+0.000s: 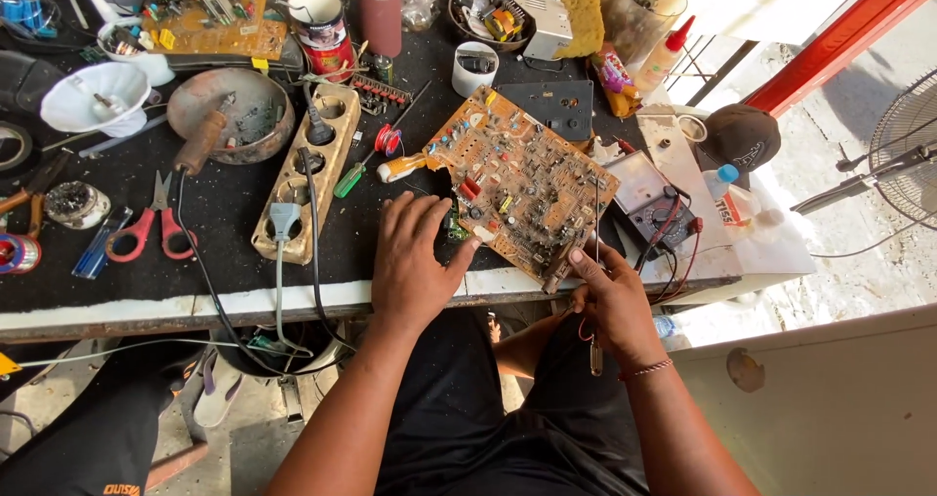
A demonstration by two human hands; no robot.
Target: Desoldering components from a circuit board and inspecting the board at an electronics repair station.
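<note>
Board (522,184) sits component-side up near the desk (146,301) front edge, tilted diagonally, prob so both hands reach it. Your left hand (415,262) lies flat, fingers spread, on the board's near-left corner – pinning it, nothing gripped. Right hand (613,296) is at the near-right corner, fingers pinched on a thin probe; red lead (673,252) runs back to the meter (649,198), parked just right of the board. Screwdriver (410,164) touches the board's left edge. Can't see the probe tip contact pt – too small. Board underside hidden. Item dangling below your right wrist: can't ID.
</note>
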